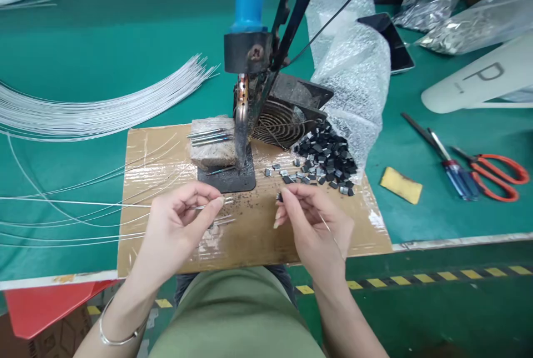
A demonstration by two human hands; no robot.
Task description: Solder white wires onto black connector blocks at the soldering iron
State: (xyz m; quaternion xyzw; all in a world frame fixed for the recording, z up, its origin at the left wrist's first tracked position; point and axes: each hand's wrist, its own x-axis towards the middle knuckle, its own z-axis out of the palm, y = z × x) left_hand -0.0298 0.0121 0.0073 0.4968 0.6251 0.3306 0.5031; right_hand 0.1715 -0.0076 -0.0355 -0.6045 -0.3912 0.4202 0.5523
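My left hand (181,225) is closed in a pinch on thin white wires (83,202), whose bare ends poke out past my thumb. Between the thumb and fingers of my right hand (318,222) sits a small black component (279,197). A thin silvery wire (328,227), perhaps solder, crosses that palm. Both hands hover over a cardboard sheet (258,247), apart from each other. Above and between them a soldering iron (242,97) with a blue handle points downward over a dark plate (233,180). Beside its tip stands a pale block (212,150) with several metal rods on it.
A pile of black components (328,152) spills from bubble wrap (353,86). Behind the iron lies a fan (277,122). A bundle of white wires (104,111) is at left. Yellow sponge (401,185), screwdriver (458,177) and orange-handled scissors (499,175) lie right.
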